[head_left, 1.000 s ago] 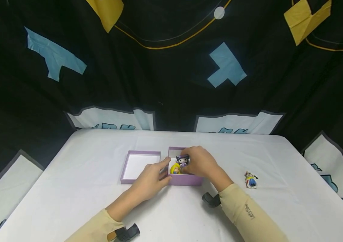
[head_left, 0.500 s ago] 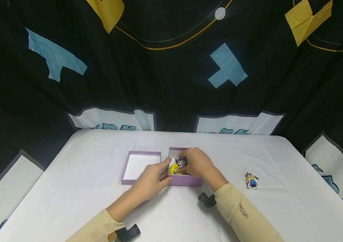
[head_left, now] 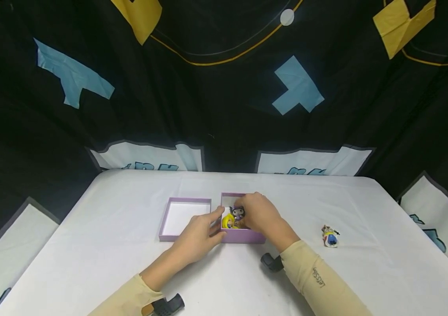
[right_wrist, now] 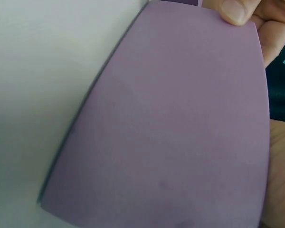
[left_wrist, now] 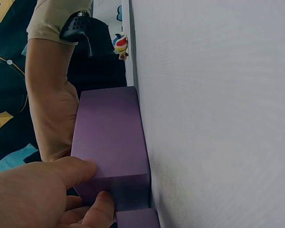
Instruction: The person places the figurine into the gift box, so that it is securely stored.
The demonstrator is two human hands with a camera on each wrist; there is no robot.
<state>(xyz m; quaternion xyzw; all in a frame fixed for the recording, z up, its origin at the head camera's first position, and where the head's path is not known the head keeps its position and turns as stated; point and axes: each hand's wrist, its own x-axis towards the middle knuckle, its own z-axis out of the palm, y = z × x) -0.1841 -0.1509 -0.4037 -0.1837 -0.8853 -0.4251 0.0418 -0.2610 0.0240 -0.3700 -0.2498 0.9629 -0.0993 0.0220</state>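
Observation:
A purple open-topped box (head_left: 243, 237) stands mid-table, holding a yellow-haired figurine (head_left: 229, 221) and a figurine with a black hood (head_left: 237, 213). At the box's near left corner, my left hand (head_left: 196, 235) grips from outside, its thumb (left_wrist: 78, 171) on the front wall and fingers on the left side. My right hand (head_left: 261, 215) reaches down inside over the right part. Its fingers are at the black-hooded figurine, their tips mostly hidden. In the right wrist view the box's front wall (right_wrist: 171, 123) covers most of that hand's work.
Left of the box lies a shallow purple tray-like lid (head_left: 184, 217) with a white inside, partly behind my left hand. A small figurine in blue and yellow (head_left: 330, 237) lies on the white tablecloth (head_left: 366, 210) to the right. A black patterned curtain (head_left: 224, 109) hangs behind.
My right hand has moved slightly left and lower into the box, and the black-hooded figurine has gone down with it. My left hand stays on the box.

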